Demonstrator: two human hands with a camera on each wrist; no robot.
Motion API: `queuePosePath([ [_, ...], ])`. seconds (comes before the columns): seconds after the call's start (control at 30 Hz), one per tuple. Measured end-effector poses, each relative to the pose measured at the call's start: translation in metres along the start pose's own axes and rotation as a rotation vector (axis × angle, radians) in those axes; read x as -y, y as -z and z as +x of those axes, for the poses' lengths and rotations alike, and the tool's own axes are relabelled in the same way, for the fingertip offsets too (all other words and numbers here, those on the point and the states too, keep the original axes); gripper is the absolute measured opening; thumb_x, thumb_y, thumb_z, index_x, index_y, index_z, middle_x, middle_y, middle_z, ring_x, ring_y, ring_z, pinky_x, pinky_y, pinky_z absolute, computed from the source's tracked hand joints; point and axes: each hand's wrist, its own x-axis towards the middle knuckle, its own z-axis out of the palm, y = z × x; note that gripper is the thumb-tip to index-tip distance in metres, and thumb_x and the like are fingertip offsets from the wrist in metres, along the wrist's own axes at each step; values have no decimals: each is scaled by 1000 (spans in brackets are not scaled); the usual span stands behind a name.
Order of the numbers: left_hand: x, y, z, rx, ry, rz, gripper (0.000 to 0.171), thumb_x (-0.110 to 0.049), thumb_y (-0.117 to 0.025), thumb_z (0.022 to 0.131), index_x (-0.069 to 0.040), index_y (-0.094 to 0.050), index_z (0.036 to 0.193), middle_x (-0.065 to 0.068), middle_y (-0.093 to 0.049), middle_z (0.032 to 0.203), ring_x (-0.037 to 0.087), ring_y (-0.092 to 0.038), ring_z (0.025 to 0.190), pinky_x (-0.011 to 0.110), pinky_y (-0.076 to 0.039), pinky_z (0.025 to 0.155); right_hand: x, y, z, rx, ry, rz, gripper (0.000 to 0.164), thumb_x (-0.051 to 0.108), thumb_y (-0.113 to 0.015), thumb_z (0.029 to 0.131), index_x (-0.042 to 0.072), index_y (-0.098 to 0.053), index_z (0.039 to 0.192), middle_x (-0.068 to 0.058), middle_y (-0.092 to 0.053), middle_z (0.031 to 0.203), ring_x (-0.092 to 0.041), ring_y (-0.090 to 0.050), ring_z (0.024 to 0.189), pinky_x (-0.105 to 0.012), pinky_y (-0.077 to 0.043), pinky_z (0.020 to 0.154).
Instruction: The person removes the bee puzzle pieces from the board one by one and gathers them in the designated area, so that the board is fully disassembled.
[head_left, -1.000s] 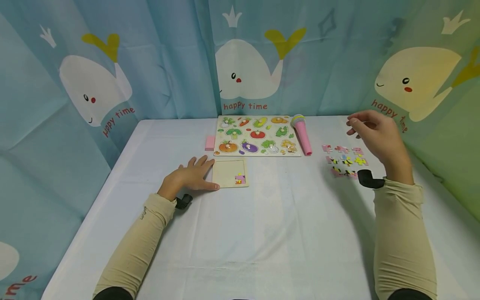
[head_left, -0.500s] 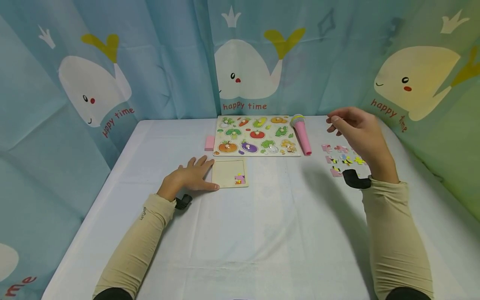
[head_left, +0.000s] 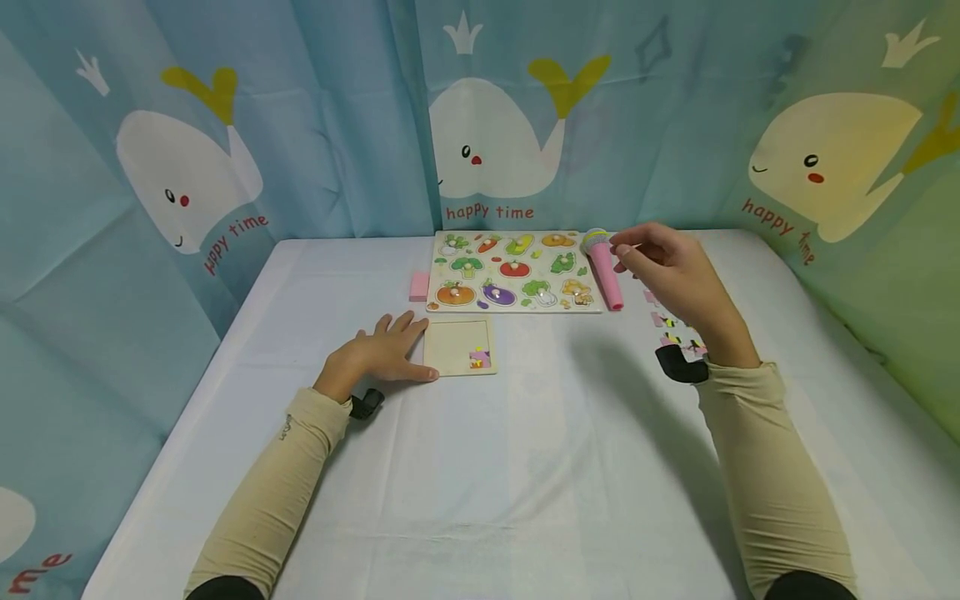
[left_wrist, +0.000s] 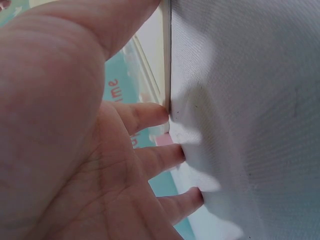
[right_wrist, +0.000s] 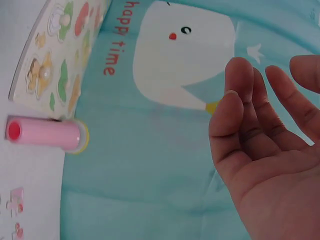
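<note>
My left hand rests spread at the left side of a small square wooden puzzle tray. Its thumb lies at the near left corner, and in the left wrist view the fingertips reach the tray's edge and the white cloth. One pink-purple puzzle piece sits in the tray's near right corner. Raised over the table, my right hand is near a pink toy microphone, loosely curled, thumb close to the index finger, with nothing visible between them. Below it lie several loose puzzle pieces, partly hidden by the wrist.
A vegetable peg puzzle board lies at the back of the white-covered table, beside the microphone. Left of the board is a pink block. A blue curtain with whales hangs behind the table.
My right hand has moved left from beyond the loose puzzle pieces to beside the microphone. The left hand and the tray have stayed in place.
</note>
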Motion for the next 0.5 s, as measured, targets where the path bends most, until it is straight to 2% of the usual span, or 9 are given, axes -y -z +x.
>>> queuePosePath([
  [0.27,0,0,0,-4,-2,-3,105,-60,-68,98,-10,-14,173,21,-3,178,50,0,161,79,-8,119,5,-18,3,97,51,43,25,15,-61,109,1,-71,128,-13,-71,121,-12,-69,96,-18,-50,85],
  [0.37,0,-1,0,-4,0,-5,105,-60,-68,98,-11,-14,173,20,-3,178,50,0,161,79,-8,119,7,-25,3,137,66,47,24,15,-62,109,2,-71,128,-13,-72,117,-12,-67,90,-21,-51,75],
  [0.5,1,-1,0,-4,-1,-9,105,-60,-68,98,-11,-14,173,20,-3,178,50,0,161,78,-8,119,7,-38,5,191,81,28,23,16,-61,110,3,-72,126,-11,-71,116,-17,-67,92,-24,-51,74],
])
